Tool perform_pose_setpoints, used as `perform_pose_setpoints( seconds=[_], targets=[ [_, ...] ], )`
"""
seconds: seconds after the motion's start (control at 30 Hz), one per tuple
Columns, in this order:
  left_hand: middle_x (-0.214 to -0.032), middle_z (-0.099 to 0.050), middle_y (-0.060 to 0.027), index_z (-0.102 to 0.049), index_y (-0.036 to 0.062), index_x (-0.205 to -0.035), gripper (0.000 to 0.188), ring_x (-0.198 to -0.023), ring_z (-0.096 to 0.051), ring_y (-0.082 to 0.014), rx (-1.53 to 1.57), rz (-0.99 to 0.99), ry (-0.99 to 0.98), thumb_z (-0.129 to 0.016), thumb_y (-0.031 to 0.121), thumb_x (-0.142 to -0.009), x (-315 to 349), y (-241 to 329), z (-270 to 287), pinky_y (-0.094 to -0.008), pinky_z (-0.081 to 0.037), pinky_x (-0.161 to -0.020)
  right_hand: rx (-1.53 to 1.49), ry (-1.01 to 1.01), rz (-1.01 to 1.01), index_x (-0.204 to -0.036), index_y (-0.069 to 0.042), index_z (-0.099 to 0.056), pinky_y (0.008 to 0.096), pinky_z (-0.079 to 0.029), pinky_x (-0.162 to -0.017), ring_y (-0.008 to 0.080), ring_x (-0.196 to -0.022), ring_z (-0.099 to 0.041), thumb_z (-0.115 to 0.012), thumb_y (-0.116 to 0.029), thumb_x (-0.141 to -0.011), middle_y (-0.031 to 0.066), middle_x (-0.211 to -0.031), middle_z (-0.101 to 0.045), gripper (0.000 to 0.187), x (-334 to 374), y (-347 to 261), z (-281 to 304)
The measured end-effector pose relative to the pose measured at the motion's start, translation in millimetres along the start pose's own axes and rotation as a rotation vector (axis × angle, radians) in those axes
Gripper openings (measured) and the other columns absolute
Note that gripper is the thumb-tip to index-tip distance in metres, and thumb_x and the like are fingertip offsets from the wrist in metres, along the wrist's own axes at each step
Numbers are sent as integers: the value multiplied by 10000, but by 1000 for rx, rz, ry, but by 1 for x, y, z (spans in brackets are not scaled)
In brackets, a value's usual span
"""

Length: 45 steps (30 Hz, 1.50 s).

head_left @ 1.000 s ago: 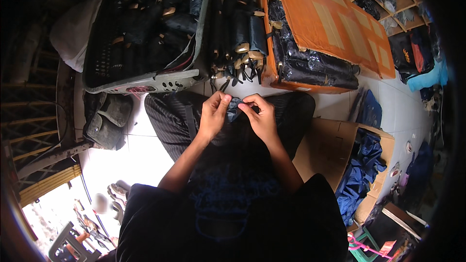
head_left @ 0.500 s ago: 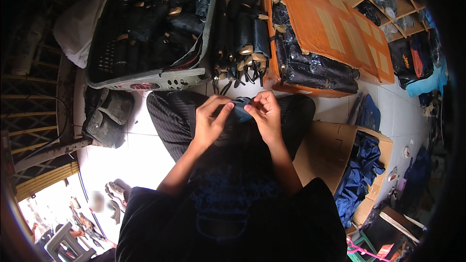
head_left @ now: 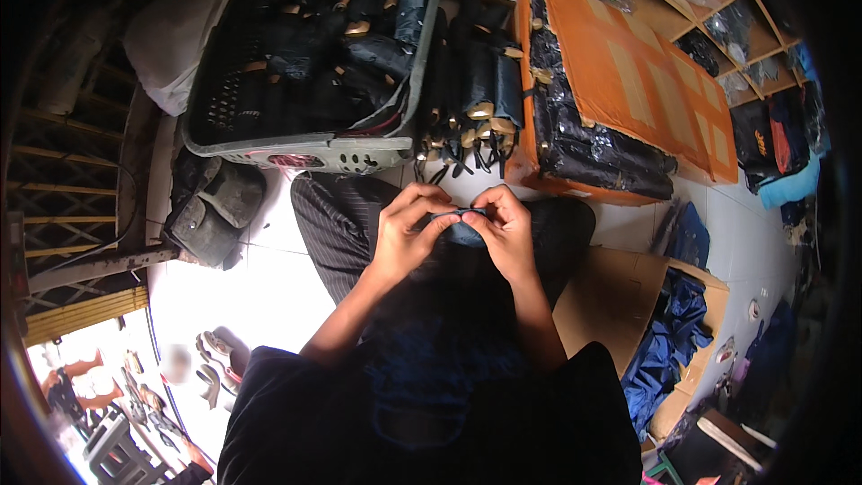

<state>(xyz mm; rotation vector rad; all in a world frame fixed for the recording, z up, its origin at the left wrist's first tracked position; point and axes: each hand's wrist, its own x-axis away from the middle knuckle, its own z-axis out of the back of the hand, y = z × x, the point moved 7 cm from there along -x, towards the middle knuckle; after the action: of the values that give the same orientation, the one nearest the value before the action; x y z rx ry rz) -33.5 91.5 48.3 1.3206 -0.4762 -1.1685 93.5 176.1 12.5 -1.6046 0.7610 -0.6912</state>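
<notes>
A small piece of dark blue fabric (head_left: 464,235) is held up over my lap, its upper edge pinched between thumbs and fingers. My left hand (head_left: 404,233) grips it from the left and my right hand (head_left: 509,235) from the right, fingertips close together. The lower part of the cloth hangs beneath my thumbs; whether it covers something cannot be made out. Just beyond my hands lies a row of folded umbrellas (head_left: 480,81) in dark covers, with light brown handle ends and black wrist straps toward me.
A grey plastic crate (head_left: 359,145) of similar umbrellas stands at far left. An orange carton (head_left: 620,54) holds black-wrapped bundles at far right. Nearer on the right, a cardboard box (head_left: 602,296) contains blue fabric (head_left: 660,350). Dark bags (head_left: 215,216) lie left of my crossed legs.
Both hands have drawn the fabric's upper edge straighter, with my thumbs now nearly meeting at its middle. The whole view has shifted slightly, so the surroundings sit lower and further right.
</notes>
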Motion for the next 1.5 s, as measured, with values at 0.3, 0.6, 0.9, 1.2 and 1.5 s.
perform_pose_setpoints(
  seconds=[0.3, 0.6, 0.9, 1.2, 1.5],
  targets=[
    [-881, -591, -98, -574, 7, -856, 174, -849, -595, -207, 233, 19, -34, -654, -111, -757, 0, -3, 16, -296, -455, -768, -57, -98, 37, -920, -49, -498, 174, -383, -675, 29, -774, -464, -685, 15, -816, -21, -861, -482, 223, -11, -13, -19],
    [-874, -598, -59, -572, -6, -887, 145, -796, -574, -115, 364, 29, 112, -673, -73, -806, -39, 15, 85, -253, -473, -731, 297, -333, -130, -1081, 23, -590, 242, -435, -823, 88, -878, -546, -674, -133, -868, 57, -912, -630, 277, -5, -11, -42],
    [-1091, -632, -184, -579, 20, -1126, 609, -1046, -623, -292, -951, 223, -12, -739, 461, -738, -197, -116, 196, -409, -511, -860, 169, -48, -135, -1193, 42, -543, 219, -397, -869, 79, -983, -514, -570, -85, -927, 57, -1066, -613, 295, -10, 22, -18],
    [-1115, -625, -241, -625, -43, -1085, 633, -1089, -603, -341, -1001, 577, -153, -701, 466, -718, -219, -154, 197, -390, -466, -957, 100, 211, 1, -1207, -23, -566, 208, -370, -869, 100, -986, -510, -534, -29, -911, 56, -1087, -591, 298, -4, 1, 3],
    [-994, -641, -125, -550, -47, -1234, 710, -941, -596, -206, -240, 367, 45, -674, 391, -689, -172, 1, 201, -348, -464, -825, 7, 112, -205, -1188, -26, -590, 263, -441, -667, 83, -827, -531, -403, -350, -992, 32, -958, -609, 422, -5, 0, 38]
  ],
)
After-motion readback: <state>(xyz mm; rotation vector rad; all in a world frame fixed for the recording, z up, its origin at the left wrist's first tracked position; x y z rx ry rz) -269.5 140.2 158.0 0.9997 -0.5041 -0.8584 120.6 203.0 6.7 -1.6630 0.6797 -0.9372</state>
